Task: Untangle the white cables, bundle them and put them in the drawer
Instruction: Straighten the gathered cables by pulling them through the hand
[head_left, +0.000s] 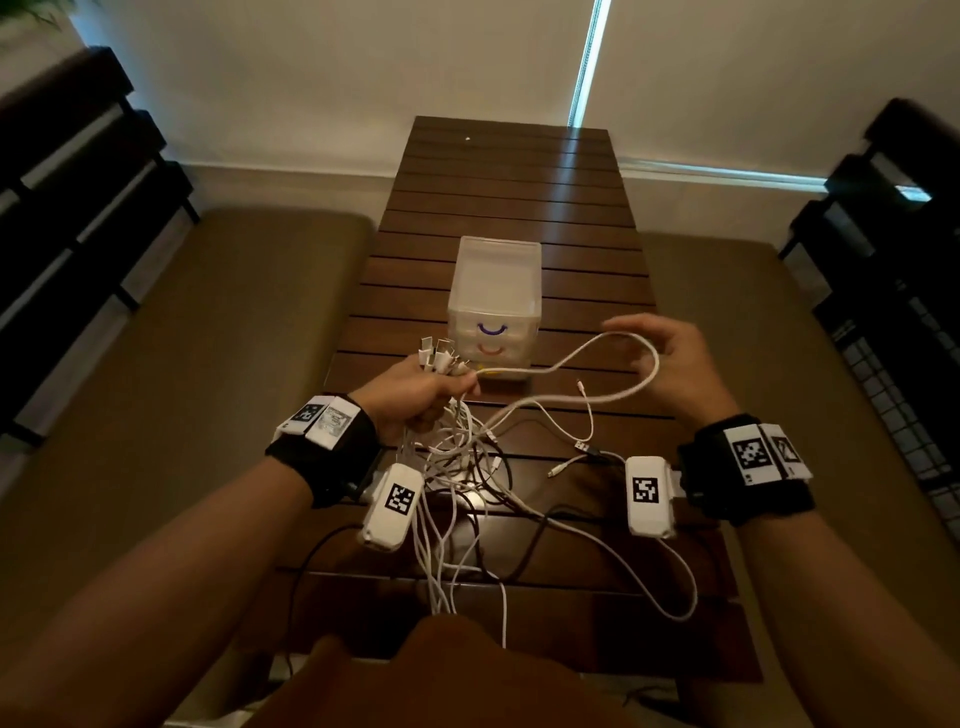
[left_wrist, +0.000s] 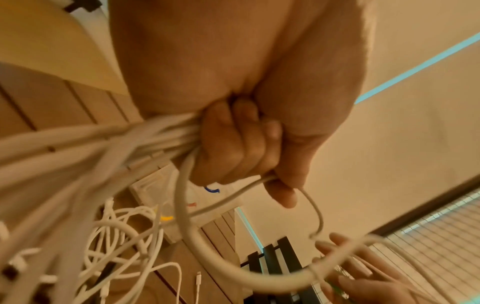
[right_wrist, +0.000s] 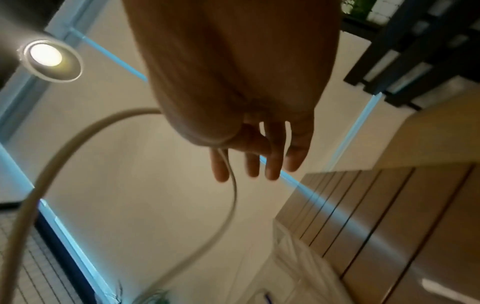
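My left hand is raised over the near table and grips a thick bunch of white cables, their plug ends sticking up past the fist. One thicker white cable leaves that fist and loops to the right. My right hand stands with straight fingers, and the loop lies against its index finger without being pinched. The rest of the white tangle hangs down onto the table. The translucent drawer unit stands just behind my left hand, its drawers pushed in.
A dark slatted wooden table runs away from me. Black cables are mixed in with the white ones on its near end. Tan cushioned benches flank it, with dark slatted backs beyond.
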